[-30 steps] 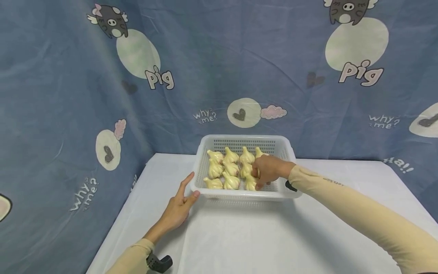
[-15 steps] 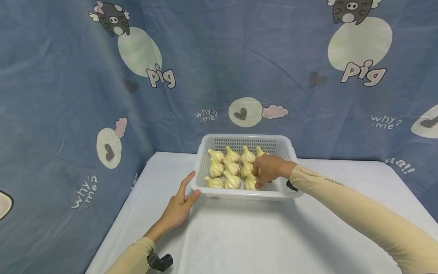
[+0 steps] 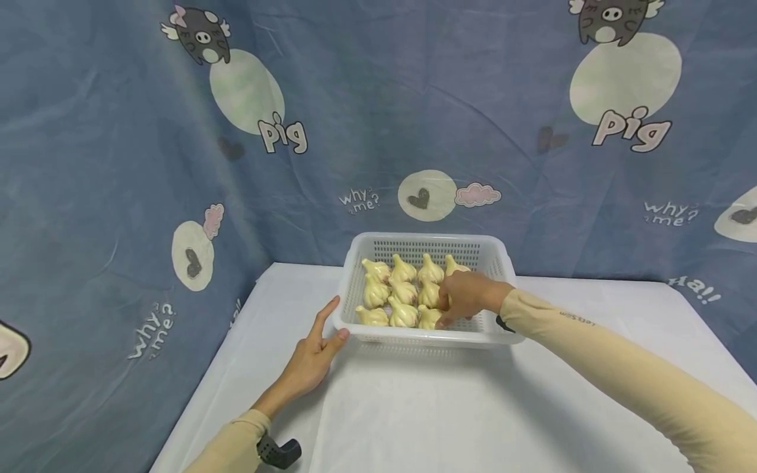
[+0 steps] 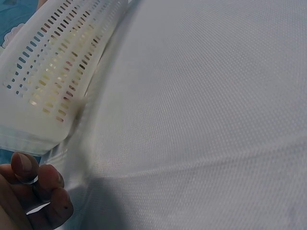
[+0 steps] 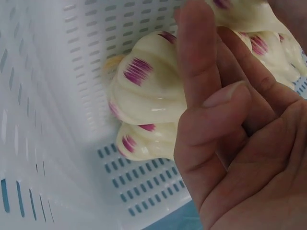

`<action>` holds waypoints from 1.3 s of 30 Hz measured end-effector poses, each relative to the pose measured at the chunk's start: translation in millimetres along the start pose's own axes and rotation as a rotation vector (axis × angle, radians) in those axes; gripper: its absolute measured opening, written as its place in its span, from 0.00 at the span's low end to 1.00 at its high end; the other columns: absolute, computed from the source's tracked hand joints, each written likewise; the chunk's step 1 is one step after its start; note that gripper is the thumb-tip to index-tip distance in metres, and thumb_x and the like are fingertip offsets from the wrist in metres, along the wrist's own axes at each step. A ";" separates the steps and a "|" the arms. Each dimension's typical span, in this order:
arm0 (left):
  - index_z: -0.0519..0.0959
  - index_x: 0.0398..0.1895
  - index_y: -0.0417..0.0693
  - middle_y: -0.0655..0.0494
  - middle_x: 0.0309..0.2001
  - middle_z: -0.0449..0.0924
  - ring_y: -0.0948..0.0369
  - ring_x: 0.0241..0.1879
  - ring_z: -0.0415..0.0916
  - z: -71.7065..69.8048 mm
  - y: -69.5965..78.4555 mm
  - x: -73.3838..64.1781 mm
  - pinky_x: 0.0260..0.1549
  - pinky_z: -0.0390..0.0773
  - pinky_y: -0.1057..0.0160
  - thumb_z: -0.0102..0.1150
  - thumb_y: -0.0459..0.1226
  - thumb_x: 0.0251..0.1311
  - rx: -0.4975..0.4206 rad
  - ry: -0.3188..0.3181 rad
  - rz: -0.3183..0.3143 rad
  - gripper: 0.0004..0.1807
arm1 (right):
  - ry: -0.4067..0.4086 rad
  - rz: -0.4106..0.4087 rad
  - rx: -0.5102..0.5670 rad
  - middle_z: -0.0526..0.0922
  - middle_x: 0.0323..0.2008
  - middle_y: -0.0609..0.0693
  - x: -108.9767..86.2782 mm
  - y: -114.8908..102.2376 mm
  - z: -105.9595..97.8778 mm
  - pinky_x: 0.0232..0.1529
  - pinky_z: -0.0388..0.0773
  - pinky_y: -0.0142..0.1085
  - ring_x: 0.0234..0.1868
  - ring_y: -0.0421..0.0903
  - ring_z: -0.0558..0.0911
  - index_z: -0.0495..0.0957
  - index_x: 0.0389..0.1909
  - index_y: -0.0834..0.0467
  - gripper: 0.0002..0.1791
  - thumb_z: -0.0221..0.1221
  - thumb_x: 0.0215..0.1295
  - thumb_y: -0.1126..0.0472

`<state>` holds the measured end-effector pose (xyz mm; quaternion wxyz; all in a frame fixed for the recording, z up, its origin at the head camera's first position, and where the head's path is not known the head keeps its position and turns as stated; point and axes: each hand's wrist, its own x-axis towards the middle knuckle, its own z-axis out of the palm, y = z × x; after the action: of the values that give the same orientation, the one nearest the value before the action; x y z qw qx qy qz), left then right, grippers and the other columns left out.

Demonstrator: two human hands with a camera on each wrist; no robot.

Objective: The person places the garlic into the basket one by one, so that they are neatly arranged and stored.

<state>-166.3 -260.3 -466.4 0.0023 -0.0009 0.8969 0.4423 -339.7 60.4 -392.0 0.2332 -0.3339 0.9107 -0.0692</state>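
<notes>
A white slotted plastic basket point(image 3: 426, 336) holds several garlic bulbs, cream with purple marks, lined up in rows. The person's left hand point(image 3: 307, 361) is at its front left corner, index finger stretched along the side and thumb at the rim. In the left wrist view, other left fingers point(image 4: 55, 201) bend loosely below the basket wall. Inside the basket, the right hand point(image 3: 470, 295) reaches down, fingertips beside a front-row garlic bulb point(image 3: 428, 318). In the right wrist view, no bulb shows between its thumb and index finger; two garlic bulbs point(image 5: 148, 81) lie beyond the fingers.
The basket stands on a white-covered table point(image 3: 414, 407), near its back edge. A blue printed curtain point(image 3: 331, 98) hangs behind and to the left. Black wrist bands point(image 3: 279, 453) sit over the beige sleeves. Bare basket floor point(image 5: 144, 187) shows near the right hand.
The front-row garlic bulb beside the right fingertips has shifted slightly left and turned, its stem now pointing up and left. The left hand stays at the basket corner.
</notes>
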 end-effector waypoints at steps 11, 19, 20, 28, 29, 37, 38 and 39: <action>0.45 0.85 0.81 0.64 0.13 0.63 0.68 0.12 0.56 0.8 -0.3 -1.1 0.15 0.56 0.69 0.52 0.55 0.81 -0.007 0.001 -0.001 0.38 | -0.067 -0.026 -0.002 0.88 0.25 0.44 -0.1 0.4 3.6 0.32 0.80 0.36 0.23 0.43 0.87 0.89 0.30 0.47 0.17 0.71 0.67 0.39; 0.45 0.85 0.83 0.64 0.13 0.64 0.67 0.13 0.57 1.7 0.8 -1.7 0.15 0.56 0.69 0.51 0.56 0.80 -0.007 0.003 -0.001 0.38 | -0.090 -0.019 0.032 0.89 0.25 0.46 -1.6 1.5 5.1 0.32 0.82 0.37 0.25 0.45 0.88 0.90 0.29 0.50 0.19 0.68 0.70 0.40; 0.45 0.85 0.83 0.64 0.13 0.64 0.67 0.13 0.57 1.6 1.0 -1.7 0.15 0.56 0.69 0.51 0.56 0.81 -0.007 0.003 -0.001 0.38 | -0.093 -0.019 0.036 0.89 0.24 0.46 -1.6 1.6 4.8 0.33 0.82 0.37 0.26 0.45 0.88 0.90 0.29 0.50 0.19 0.68 0.70 0.40; 0.45 0.86 0.80 0.64 0.12 0.64 0.68 0.12 0.57 0.6 0.0 -0.8 0.14 0.57 0.68 0.51 0.56 0.81 -0.013 0.000 -0.006 0.38 | -0.129 -0.040 0.041 0.90 0.26 0.48 -1.3 4.5 2.6 0.38 0.85 0.39 0.26 0.45 0.89 0.91 0.35 0.49 0.21 0.64 0.73 0.37; 0.45 0.86 0.80 0.64 0.12 0.63 0.68 0.12 0.57 0.6 0.0 -0.7 0.14 0.56 0.68 0.51 0.56 0.81 -0.014 0.001 -0.007 0.38 | -0.133 -0.040 0.039 0.90 0.26 0.47 -1.3 4.6 2.4 0.39 0.85 0.39 0.26 0.44 0.89 0.91 0.36 0.49 0.21 0.64 0.73 0.36; 0.45 0.85 0.82 0.64 0.13 0.63 0.67 0.13 0.56 1.0 1.1 -0.6 0.15 0.56 0.69 0.51 0.57 0.81 0.000 0.004 -0.012 0.38 | -0.144 -0.030 0.013 0.90 0.25 0.47 -0.1 5.2 3.5 0.41 0.84 0.39 0.26 0.44 0.89 0.90 0.33 0.49 0.24 0.62 0.72 0.33; 0.45 0.85 0.82 0.63 0.13 0.63 0.67 0.13 0.56 1.0 1.3 -0.6 0.15 0.56 0.69 0.51 0.57 0.81 -0.001 0.004 -0.012 0.38 | -0.145 -0.029 0.010 0.90 0.25 0.47 -0.1 5.1 3.6 0.40 0.84 0.39 0.26 0.44 0.88 0.90 0.33 0.49 0.24 0.62 0.72 0.33; 0.45 0.85 0.82 0.64 0.13 0.63 0.67 0.13 0.56 1.2 1.2 -0.6 0.15 0.56 0.69 0.51 0.57 0.81 -0.002 0.005 -0.011 0.38 | -0.147 -0.028 0.007 0.89 0.25 0.47 -0.1 5.0 3.7 0.40 0.84 0.39 0.26 0.43 0.88 0.90 0.33 0.49 0.25 0.62 0.72 0.32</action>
<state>-165.7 -258.7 -466.2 0.0026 -0.0066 0.8964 0.4432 -340.8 64.4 -396.6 0.2996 -0.3500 0.8861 -0.0510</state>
